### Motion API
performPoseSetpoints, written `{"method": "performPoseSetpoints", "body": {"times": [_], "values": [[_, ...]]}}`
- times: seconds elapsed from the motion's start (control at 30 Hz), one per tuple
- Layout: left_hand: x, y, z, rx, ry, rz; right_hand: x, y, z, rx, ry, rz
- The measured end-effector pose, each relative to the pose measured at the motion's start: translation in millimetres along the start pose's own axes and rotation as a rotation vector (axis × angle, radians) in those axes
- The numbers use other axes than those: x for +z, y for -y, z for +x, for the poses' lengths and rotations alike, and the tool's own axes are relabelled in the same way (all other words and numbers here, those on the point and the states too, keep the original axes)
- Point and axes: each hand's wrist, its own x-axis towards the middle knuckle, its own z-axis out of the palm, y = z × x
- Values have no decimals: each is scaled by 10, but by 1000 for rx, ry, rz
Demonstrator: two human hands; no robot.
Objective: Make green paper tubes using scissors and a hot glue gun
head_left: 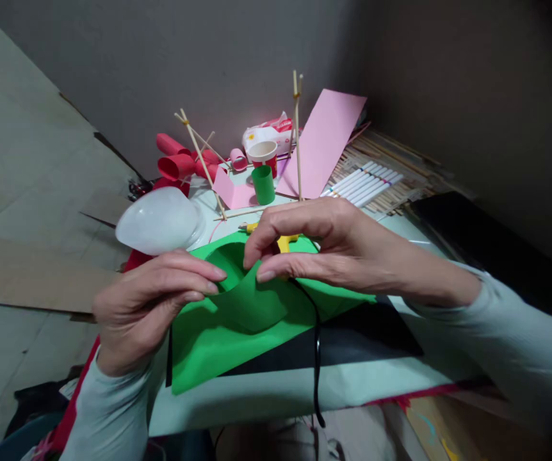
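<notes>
Just the head camera here, so one view to go through.

Dead centre, both hands are on a bright green sheet of craft paper or foam [209,352]. It lies on the pale mint tabletop [257,397], and its far part is curled up into a loose cone-ish roll. The left hand [146,304], at about 8 o'clock from the middle, has its thumb and fingertips pressed together on the left edge of the curl. The right hand [333,250] comes in from 3 o'clock and is pinching the overlapping edge between thumb and forefinger. The fingertips of the two hands are just beside each other.

A flat black sheet [362,342] sticks out from under the green one at 4 o'clock. A thin black cord [317,365] runs across it toward 6 o'clock and over the tabletop edge. Right behind the right hand's fingers there's a bit of some yellow object [285,242], mostly hidden, so I can't tell what it is.

Rest of the clutter, going by the green sheet:
- 10 o'clock: a cloudy white plastic dome [158,221].
- 11 o'clock: some rolled red paper tubes [177,165].
- 12 o'clock: a small green paper tube [263,184] standing upright, with a red-and-white paper cup [263,153] just behind it.
- Also around 12: a frame of thin wooden sticks [296,128].
- 1 o'clock: a pink paper sheet [321,144] propped up at a slant.
- 2 o'clock: a row of white marker pens [362,182].
</notes>
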Motion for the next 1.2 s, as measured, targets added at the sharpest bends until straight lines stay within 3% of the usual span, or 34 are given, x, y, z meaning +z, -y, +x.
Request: {"method": "performPoseSetpoints", "body": {"times": [0.17, 0.37, 0.57, 0.73, 0.83, 1.03, 1.2], "values": [[-7, 47, 14, 107, 124, -17, 24, -29, 4, 39, 25, 27], [-36, 80, 59, 102, 173, -22, 19, -30, 4, 61, 51, 4], [-21, 57, 61, 80, 148, 56, 35, -63, -12, 16, 41, -235], [40, 29, 45, 90, 28, 313, 85, -157, -32, -54, -28, -536], [68, 48, 56, 42, -47, 321, 96, -188, -34, -37, -18, -512], [73, 169, 67, -156, -6, 167, 76, -286, -24, 108, 19, -238], [102, 255, 56, -232, -52, 30, 69, -364, -26, 141, 12, -218]]}}
